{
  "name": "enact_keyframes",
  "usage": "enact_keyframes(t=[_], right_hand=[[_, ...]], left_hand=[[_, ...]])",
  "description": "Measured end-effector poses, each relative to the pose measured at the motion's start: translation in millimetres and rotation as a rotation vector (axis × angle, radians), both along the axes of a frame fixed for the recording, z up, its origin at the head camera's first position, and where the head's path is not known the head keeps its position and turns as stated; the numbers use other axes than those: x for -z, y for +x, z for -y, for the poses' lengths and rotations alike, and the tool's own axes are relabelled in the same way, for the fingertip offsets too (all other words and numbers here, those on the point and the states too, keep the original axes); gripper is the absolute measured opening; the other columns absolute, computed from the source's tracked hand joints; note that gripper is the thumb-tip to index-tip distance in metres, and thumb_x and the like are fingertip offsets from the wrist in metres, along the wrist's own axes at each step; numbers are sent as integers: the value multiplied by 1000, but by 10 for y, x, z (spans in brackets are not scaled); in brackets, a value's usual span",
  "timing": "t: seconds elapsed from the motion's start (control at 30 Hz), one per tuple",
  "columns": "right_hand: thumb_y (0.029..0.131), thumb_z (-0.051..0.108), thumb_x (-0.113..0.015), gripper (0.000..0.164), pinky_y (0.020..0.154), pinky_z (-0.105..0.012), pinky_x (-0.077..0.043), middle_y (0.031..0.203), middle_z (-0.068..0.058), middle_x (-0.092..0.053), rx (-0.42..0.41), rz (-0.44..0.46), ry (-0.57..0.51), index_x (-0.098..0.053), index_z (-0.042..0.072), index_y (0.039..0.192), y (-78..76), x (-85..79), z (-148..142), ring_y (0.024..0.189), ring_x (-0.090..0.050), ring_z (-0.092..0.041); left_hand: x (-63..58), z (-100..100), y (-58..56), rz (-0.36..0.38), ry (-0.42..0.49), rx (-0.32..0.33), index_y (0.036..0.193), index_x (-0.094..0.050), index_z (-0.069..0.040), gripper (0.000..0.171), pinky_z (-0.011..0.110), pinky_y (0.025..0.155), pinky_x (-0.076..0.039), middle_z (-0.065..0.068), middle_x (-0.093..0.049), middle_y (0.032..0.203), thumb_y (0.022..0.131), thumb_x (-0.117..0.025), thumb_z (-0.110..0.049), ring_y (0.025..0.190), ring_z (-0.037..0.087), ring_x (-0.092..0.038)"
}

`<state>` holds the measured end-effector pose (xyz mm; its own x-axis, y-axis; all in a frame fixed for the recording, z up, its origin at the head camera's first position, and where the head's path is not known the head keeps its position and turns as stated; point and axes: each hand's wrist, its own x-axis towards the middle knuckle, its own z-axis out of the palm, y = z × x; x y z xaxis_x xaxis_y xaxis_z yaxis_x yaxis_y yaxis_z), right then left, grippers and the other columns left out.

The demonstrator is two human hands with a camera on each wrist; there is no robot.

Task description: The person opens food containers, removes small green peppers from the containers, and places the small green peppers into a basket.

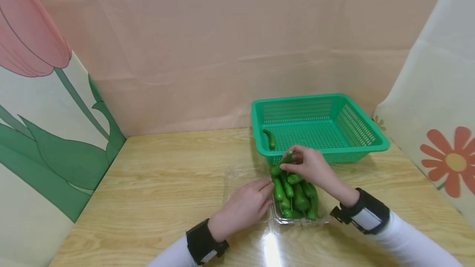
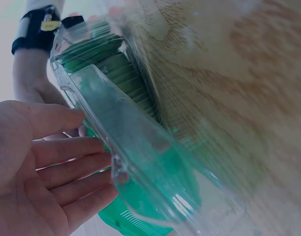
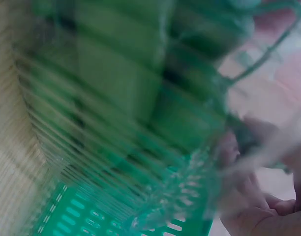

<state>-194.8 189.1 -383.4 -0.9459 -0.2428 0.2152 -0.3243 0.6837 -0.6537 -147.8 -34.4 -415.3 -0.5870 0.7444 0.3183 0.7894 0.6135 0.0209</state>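
A clear plastic clamshell box stands on the table, its tray filled with several green peppers and its lid folded out to the left. Over the far end of the tray, my right hand pinches one green pepper between thumb and fingers. My left hand lies by the box's hinge side; in the left wrist view its extended fingers touch the clear plastic edge. The right wrist view is blurred, with peppers seen through the box wall.
Just behind the box sits a green perforated basket, with a single curved green pepper in its left part. A pink cloth hangs behind the wooden table. Flower-printed panels stand at both sides.
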Motion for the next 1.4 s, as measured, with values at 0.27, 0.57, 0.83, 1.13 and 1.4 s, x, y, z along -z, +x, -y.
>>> enact_keyframes(t=[0.27, 0.57, 0.83, 1.13, 1.4], right_hand=[[81, 38, -74, 31, 65, -33, -60, 89, -7, -73, 29, -19, 23, -67, 14, 99, -57, -166, -54, 82, -71, -22], [80, 47, -72, 60, 71, -40, -59, 99, -18, -71, 55, 49, 28, -56, 1, 115, -149, -417, -146, 87, -70, -28], [83, 52, -65, 76, 73, -41, -59, 109, -22, -68, 42, 120, -3, -45, -2, 133, -312, -656, -181, 80, -71, -23], [86, 52, -62, 74, 83, -46, -57, 116, -21, -66, 51, 128, 28, -46, 0, 136, -575, -816, -159, 78, -71, -17], [87, 53, -59, 76, 85, -46, -56, 130, -25, -56, 39, 200, 41, -43, 0, 139, -840, -826, -145, 88, -70, -23]], left_hand=[[-6, -2, -7, 2, -3, -8, 129, -55, -3, 45, 27, 104, -46, 9, -57, 131, 92, -60, -28, 119, 19, -57], [-18, 1, 4, -1, -9, -8, 129, -55, -3, 45, 28, 105, -45, 11, -57, 132, 92, -60, -29, 120, 20, -56], [-9, 3, 10, -4, -19, -11, 129, -56, -3, 45, 28, 105, -45, 11, -57, 132, 93, -59, -29, 121, 20, -56], [-12, 4, 8, -11, -23, -7, 128, -56, -3, 45, 30, 106, -45, 11, -57, 133, 93, -59, -30, 122, 21, -55], [-15, -2, 15, -9, -34, -10, 128, -56, -3, 45, 30, 106, -44, 11, -57, 133, 93, -59, -30, 123, 21, -55]])
